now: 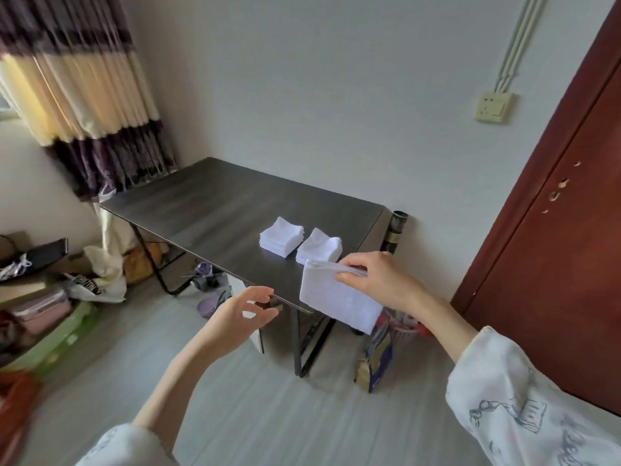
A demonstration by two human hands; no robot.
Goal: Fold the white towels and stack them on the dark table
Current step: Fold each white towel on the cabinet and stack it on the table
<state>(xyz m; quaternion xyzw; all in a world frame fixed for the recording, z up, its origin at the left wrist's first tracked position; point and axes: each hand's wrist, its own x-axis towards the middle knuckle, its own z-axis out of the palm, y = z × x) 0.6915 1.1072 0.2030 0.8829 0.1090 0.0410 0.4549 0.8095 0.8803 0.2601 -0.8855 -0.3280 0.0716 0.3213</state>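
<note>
Left hand: the left hand (247, 312) hangs free in front of the table's near edge, fingers loosely curled, holding nothing. It looks ready to come in and help.
Table: the dark table (215, 196) runs from far left to near right, most of its top bare wood.
Left stack: a stack of folded towels (281, 241) sits squarely near the table's right end.
Right stack: just beside it, a second stack (319, 251), nearer the right edge, its top layer looking a touch less even.
Towel in hand: a white towel (339, 302) hangs off the near right corner, already folded at least once, upper edge in layers, lower half dangling below the tabletop.
Right hand: the right hand (376, 280) pinches that upper edge, thumb beneath, fingers curled over.
Step in hand: my read is one more fold, then onto a stack.
Doing it well: bring the free hand to the dangling corner, match corners before creasing, then lower the towel flat, edges lined up with the stack beneath.
Risk: a one-handed drop could land crooked and nudge the stack.
</note>
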